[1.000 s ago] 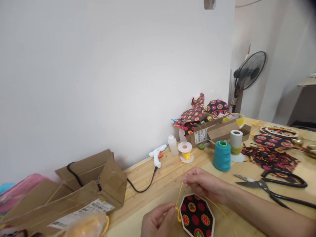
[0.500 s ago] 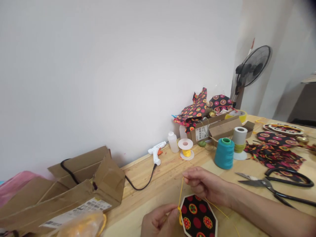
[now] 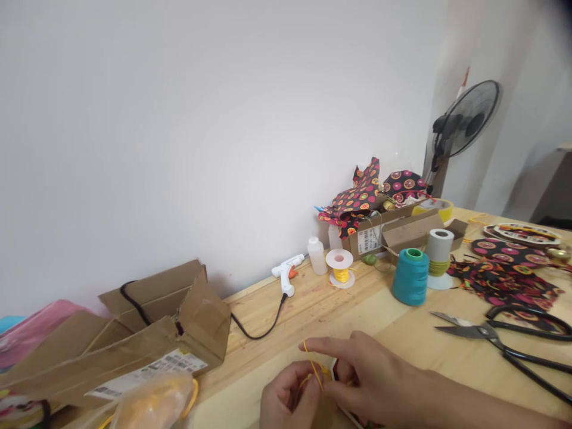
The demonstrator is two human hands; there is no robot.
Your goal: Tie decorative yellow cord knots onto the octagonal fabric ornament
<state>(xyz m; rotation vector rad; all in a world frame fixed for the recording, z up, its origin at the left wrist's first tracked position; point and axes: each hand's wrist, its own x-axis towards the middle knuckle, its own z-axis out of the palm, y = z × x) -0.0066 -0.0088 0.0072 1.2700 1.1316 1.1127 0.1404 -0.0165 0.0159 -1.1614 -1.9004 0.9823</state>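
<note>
At the front of the wooden table, my left hand (image 3: 286,398) pinches a yellow cord (image 3: 311,361) between thumb and fingertips. My right hand (image 3: 373,376) has its index finger stretched out with the cord looped over the tip, while the thumb side holds the strand lower down. Both hands are close together. Mostly covered by my right hand is a pale-rimmed octagonal piece with dark patterned fabric (image 3: 344,370). Where the cord meets that piece is hidden by my fingers.
Black-handled scissors (image 3: 487,333) lie open at right, near a teal thread cone (image 3: 410,277) and fabric scraps (image 3: 504,283). A yellow cord spool (image 3: 341,274) and white glue gun (image 3: 286,275) sit by the wall. An open cardboard box (image 3: 205,322) stands left.
My right hand has come down and left, over the octagonal piece, and its index finger has stretched out under the cord. The taut upright strand is now a small loop near my left fingers.
</note>
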